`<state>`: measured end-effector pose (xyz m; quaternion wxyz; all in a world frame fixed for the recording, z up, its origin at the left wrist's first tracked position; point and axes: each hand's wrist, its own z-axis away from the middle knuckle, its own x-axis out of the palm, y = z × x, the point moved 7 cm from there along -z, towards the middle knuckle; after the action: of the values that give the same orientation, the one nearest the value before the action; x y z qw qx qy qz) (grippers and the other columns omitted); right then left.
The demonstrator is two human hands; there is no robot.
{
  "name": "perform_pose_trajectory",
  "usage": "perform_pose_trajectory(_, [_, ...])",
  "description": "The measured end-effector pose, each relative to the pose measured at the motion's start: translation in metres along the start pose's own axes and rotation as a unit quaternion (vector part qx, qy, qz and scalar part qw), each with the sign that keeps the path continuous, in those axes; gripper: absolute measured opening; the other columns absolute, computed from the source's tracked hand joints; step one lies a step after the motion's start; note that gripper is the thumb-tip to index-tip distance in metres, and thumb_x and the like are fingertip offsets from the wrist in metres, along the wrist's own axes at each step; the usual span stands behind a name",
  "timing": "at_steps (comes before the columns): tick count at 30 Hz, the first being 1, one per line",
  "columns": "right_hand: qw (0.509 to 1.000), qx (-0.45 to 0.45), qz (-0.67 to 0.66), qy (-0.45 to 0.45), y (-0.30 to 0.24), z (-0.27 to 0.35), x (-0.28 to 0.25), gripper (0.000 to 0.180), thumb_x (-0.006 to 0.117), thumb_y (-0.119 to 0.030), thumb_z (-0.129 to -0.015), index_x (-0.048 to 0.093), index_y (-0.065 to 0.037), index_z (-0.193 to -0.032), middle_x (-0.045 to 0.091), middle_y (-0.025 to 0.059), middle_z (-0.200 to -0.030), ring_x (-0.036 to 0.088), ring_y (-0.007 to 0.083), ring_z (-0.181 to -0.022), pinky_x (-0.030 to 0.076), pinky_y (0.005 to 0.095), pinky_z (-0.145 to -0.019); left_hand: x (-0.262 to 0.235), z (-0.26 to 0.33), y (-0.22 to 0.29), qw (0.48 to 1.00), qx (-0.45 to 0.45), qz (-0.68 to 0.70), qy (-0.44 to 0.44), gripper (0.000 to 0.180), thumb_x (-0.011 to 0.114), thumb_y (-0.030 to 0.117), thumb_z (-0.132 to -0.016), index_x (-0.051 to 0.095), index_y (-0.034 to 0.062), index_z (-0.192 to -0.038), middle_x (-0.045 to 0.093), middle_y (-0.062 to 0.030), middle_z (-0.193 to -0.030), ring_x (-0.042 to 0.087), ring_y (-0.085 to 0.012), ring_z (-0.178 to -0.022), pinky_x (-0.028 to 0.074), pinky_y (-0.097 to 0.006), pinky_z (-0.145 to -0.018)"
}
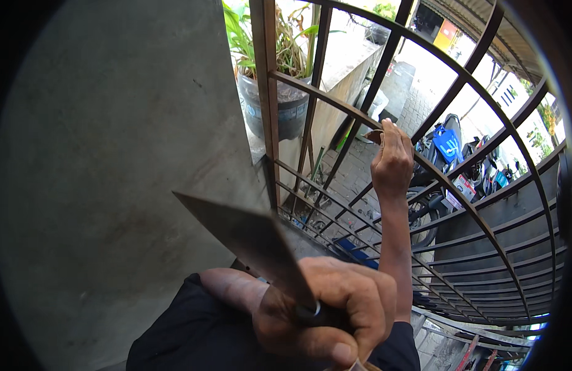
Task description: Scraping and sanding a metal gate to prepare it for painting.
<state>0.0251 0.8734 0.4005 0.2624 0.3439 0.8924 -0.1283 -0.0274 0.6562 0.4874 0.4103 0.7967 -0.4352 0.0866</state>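
Close to the camera, my left hand (329, 309) is closed round the dark handle of a putty knife (245, 238). Its flat, wide metal blade points up and to the left. A small pale scrap (359, 366) shows under this hand at the lower edge, too little of it to name. Farther off, my right hand (394, 157) is raised to a curved bar of the brown metal grille (335, 102). Its fingers pinch a folded brown piece like sandpaper (374, 135) against that bar; most of the piece is hidden by the fingers.
A bare grey wall (125, 136) rises at my left. Behind the grille stand a clear plastic planter (276, 111) on a ledge, a paved path (416, 105) and parked motorcycles (450, 145). Dark sheet panelling (484, 238) backs the grille at lower right.
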Motion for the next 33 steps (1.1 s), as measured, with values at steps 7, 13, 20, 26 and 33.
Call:
perform_pose_trajectory(7, [0.999,0.002,-0.032,0.005,-0.007,-0.007,0.009,0.031,0.051,-0.002,-0.086,0.06,0.001,-0.115,0.065,0.0157,-0.111,0.059,0.0304,-0.108,0.044,0.0395,-0.098,0.012,-0.031,0.027,0.992,0.098,-0.066,-0.051,0.032,0.076,0.029,-0.082,0.064,0.0004,-0.091,0.059,-0.0109,-0.085,0.056,-0.0194,-0.066,0.048,-0.031,-0.057])
perform_pose_trajectory(13, [1.0,-0.008,-0.008,0.014,0.001,-0.004,0.005,0.028,0.051,-0.001,-0.086,0.06,0.003,-0.113,0.066,0.0166,-0.109,0.059,0.0307,-0.106,0.046,0.0398,-0.096,-0.005,-0.009,0.016,0.991,0.111,0.0,0.074,0.027,0.064,0.027,-0.092,0.06,0.0005,-0.094,0.056,-0.0097,-0.078,0.048,-0.0137,-0.054,0.043,-0.026,-0.048])
perform_pose_trajectory(20, [1.0,-0.005,-0.019,0.006,0.0,0.001,-0.004,0.029,0.05,-0.001,-0.087,0.059,0.004,-0.115,0.065,0.0199,-0.108,0.059,0.0337,-0.108,0.045,0.0419,-0.097,-0.112,0.089,-0.022,0.917,-0.04,-0.191,0.349,0.03,0.055,0.026,-0.097,0.055,-0.0007,-0.111,0.053,-0.0052,-0.075,0.038,-0.0038,-0.048,0.034,-0.02,-0.039])
perform_pose_trajectory(26, [0.972,0.118,-0.166,0.117,-0.006,-0.019,-0.038,0.024,0.047,-0.006,-0.096,0.061,0.001,-0.115,0.067,0.0193,-0.104,0.067,0.0329,-0.09,0.054,0.0376,-0.077,-0.216,0.245,-0.073,0.714,-0.29,-0.3,0.562,0.022,0.053,0.018,-0.096,0.065,0.0053,-0.109,0.055,0.0011,-0.073,0.039,-0.0037,-0.043,0.031,-0.021,-0.037])
perform_pose_trajectory(33, [0.941,0.197,-0.257,0.098,-0.048,-0.106,0.012,0.027,0.046,-0.017,-0.098,0.065,0.002,-0.102,0.068,0.0223,-0.086,0.068,0.0345,-0.079,0.053,0.0394,-0.07,-0.25,0.261,-0.088,0.723,-0.29,-0.293,0.555,0.021,0.052,0.015,-0.095,0.066,0.0044,-0.105,0.054,0.001,-0.07,0.043,-0.0042,-0.049,0.034,-0.021,-0.044])
